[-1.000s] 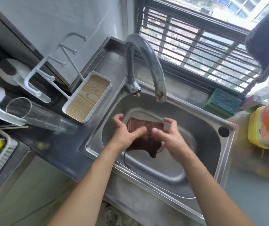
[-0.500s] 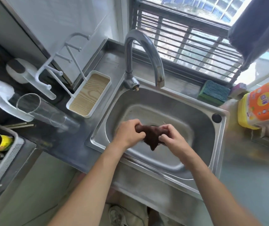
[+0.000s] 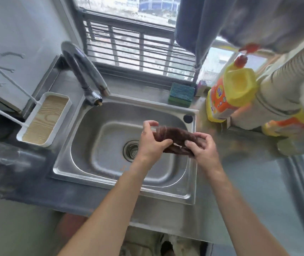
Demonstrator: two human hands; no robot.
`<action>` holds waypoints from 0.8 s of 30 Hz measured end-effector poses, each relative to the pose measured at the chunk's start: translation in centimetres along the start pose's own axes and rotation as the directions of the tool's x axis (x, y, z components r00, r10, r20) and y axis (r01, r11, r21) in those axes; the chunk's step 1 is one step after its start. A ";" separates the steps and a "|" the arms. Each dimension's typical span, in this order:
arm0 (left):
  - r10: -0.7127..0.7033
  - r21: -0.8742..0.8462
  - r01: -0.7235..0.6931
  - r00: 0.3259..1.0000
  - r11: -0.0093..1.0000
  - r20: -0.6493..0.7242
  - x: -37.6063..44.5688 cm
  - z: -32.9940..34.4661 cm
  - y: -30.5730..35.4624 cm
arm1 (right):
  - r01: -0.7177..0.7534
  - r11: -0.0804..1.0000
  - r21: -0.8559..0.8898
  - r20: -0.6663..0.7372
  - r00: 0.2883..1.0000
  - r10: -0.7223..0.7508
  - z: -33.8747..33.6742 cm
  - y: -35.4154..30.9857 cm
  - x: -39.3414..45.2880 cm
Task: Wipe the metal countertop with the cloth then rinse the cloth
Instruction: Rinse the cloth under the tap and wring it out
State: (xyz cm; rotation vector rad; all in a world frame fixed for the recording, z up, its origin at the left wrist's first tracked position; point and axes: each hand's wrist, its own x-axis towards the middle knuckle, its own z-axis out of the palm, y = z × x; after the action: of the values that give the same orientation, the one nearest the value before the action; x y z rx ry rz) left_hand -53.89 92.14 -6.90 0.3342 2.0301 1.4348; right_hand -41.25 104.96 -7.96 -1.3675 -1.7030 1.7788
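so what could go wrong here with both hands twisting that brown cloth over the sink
1. The brown cloth sits toward the right edge of the sink, so wrung water may drip onto the countertop just wiped.
2. No water is visible at the faucet, so the cloth may be wrung without a proper rinse.
3. The right hand works near the yellow detergent bottle; a wide elbow swing might knock it.

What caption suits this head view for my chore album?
Both hands, left hand and right hand, grip a brown cloth over the sink.
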 end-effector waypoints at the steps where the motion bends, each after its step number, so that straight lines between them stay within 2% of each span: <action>1: 0.025 0.040 -0.025 1.000 0.999 -0.011 0.2 1.9 0.0 | 0.014 0.999 -0.035 -0.050 0.999 -0.016 -1.3 0.3 0.4; 5: 0.155 0.093 -0.154 0.988 0.984 -0.005 0.6 9.1 0.5 | 0.095 0.961 -0.258 -0.205 0.967 -0.151 -6.5 1.6 2.5; 8: 0.204 0.124 -0.204 0.979 0.971 0.012 1.3 12.9 0.7 | 0.102 0.934 -0.344 -0.265 0.943 -0.201 -9.8 2.7 4.1; 10: 0.176 0.180 -0.173 0.984 0.968 0.000 1.9 14.8 0.6 | 0.028 0.910 -0.413 -0.314 0.934 -0.172 -11.2 3.5 5.2; 12: 0.095 0.285 -0.068 0.992 0.956 -0.085 2.4 16.1 0.5 | -0.087 0.892 -0.443 -0.371 0.924 -0.094 -12.2 4.2 6.1; 14: 0.003 0.341 0.072 0.977 0.937 -0.214 2.6 17.0 0.5 | -0.180 0.897 -0.403 -0.351 0.936 0.031 -12.6 4.2 6.5; 16: -0.034 0.377 0.144 0.958 0.915 -0.283 2.9 17.5 0.6 | -0.187 0.902 -0.388 -0.274 0.958 0.081 -12.6 4.1 6.8; 19: 0.017 0.411 0.122 0.948 0.904 -0.318 3.4 17.5 0.4 | -0.148 0.934 -0.325 -0.198 0.976 0.085 -12.7 4.2 7.2; 22: 0.061 0.373 0.097 0.919 0.923 -0.391 3.4 17.1 0.7 | -0.118 0.974 -0.194 -0.214 0.974 0.076 -13.7 4.0 7.6; 24: 0.030 0.392 0.154 0.904 0.907 -0.426 2.9 17.3 1.1 | -0.133 0.947 -0.292 -0.199 0.977 0.076 -14.2 3.9 7.5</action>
State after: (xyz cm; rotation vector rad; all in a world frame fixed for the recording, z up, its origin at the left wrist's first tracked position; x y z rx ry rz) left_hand -45.60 107.17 -10.62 0.1293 2.6858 1.0834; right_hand -32.29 118.18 -12.08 -1.7224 -1.8870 1.4267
